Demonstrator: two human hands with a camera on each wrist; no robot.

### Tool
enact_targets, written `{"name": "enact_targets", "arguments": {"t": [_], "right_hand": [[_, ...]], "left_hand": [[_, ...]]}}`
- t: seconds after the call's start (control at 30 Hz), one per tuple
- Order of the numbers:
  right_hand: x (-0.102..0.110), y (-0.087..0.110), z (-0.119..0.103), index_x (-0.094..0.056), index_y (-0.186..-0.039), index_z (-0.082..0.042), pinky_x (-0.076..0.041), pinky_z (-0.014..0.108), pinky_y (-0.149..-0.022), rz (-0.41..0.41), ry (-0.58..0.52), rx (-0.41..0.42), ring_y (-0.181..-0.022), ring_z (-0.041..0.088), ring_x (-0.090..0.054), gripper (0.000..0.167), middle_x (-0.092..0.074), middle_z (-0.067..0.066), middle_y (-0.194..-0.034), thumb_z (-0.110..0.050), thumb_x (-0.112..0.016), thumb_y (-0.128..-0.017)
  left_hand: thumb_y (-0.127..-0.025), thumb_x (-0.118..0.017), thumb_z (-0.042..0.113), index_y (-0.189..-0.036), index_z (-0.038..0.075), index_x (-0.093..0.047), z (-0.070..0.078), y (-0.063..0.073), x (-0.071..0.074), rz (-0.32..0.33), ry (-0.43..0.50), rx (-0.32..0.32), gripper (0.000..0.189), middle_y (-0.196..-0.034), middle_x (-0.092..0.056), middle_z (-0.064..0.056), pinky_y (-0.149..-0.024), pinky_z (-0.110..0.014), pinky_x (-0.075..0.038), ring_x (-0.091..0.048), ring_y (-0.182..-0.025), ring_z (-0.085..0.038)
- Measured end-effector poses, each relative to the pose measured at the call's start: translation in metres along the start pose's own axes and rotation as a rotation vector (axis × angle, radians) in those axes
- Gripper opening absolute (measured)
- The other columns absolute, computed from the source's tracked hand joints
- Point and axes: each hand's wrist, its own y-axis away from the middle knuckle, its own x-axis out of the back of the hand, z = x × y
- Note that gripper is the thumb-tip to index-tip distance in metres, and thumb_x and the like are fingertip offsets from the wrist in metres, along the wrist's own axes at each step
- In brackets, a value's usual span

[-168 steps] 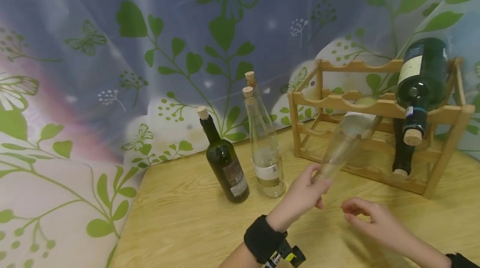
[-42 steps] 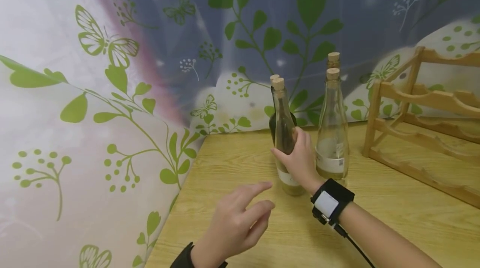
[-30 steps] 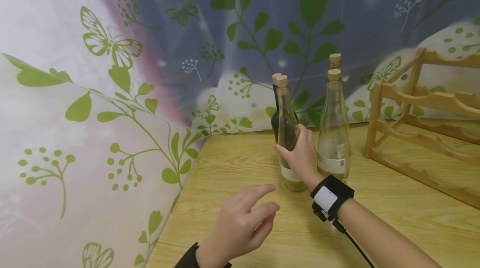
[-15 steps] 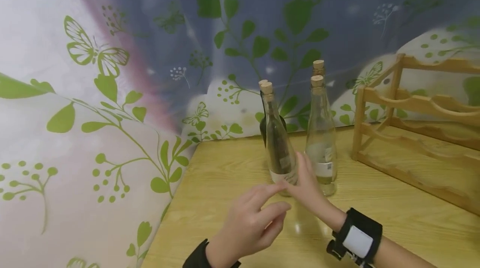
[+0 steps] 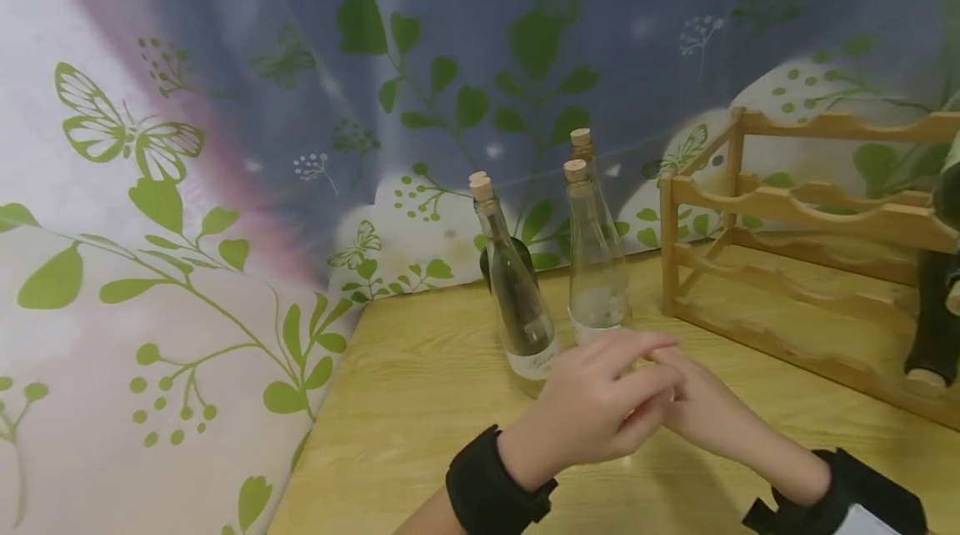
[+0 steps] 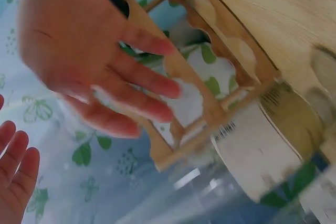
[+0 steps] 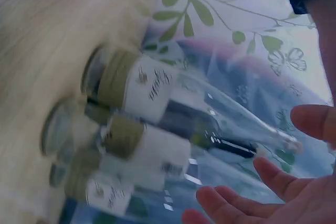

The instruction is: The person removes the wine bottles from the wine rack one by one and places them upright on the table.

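Hovering above the wood-grained table point(image 5: 397, 410), the left hand point(image 5: 592, 406) and right hand point(image 5: 712, 410) hold nothing, each grip apart, near corked bottles point(image 5: 519, 302) before a leaf-printed backdrop point(image 5: 255, 210).

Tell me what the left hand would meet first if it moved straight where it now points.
Probably the right hand: it lies just ahead of the left hand in the head view; depth is unclear.

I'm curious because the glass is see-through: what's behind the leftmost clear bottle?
In the head view, a dark bottle; its cork and shoulders peek past the clear bottle. Its body shows through the front one; its base is hidden there.
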Motion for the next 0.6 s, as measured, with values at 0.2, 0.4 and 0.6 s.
{"name": "enact_targets", "arguments": {"t": [0.2, 0.4, 0.6], "right_hand": [[0.028, 0.038, 0.01, -0.035, -0.133, -0.01, -0.041, 0.06, -0.074, 0.101, 0.109, -0.081, -0.113, 0.045, -0.042, 0.058, -0.04, 0.02, -0.132, -0.019, -0.063, -0.082], [0.043, 0.065, 0.025, -0.046, -0.123, -0.011, -0.047, 0.041, -0.074, 0.214, 0.093, -0.181, -0.106, 0.006, -0.048, 0.043, -0.052, 0.0, -0.121, -0.016, -0.061, -0.084], [0.062, 0.093, 0.034, -0.057, -0.109, -0.011, -0.041, 0.012, -0.067, 0.375, 0.113, -0.193, -0.091, -0.017, -0.043, 0.029, -0.049, -0.029, -0.102, -0.007, -0.063, -0.08]], "left_hand": [[-0.085, -0.051, 0.019, -0.103, 0.016, -0.063, 0.004, -0.031, -0.032, -0.046, 0.003, 0.03, 0.022, -0.12, -0.054, -0.004, -0.082, -0.012, -0.041, -0.056, -0.099, -0.01], [-0.085, -0.05, 0.021, -0.119, 0.015, -0.052, 0.001, -0.065, -0.074, -0.095, -0.028, 0.067, 0.035, -0.124, -0.049, -0.003, -0.059, -0.009, -0.035, -0.055, -0.096, -0.008], [-0.085, -0.051, 0.023, -0.13, 0.015, -0.041, 0.006, -0.108, -0.117, -0.165, 0.018, 0.069, 0.047, -0.133, -0.041, -0.006, -0.063, -0.013, -0.04, -0.053, -0.107, -0.013]]}}
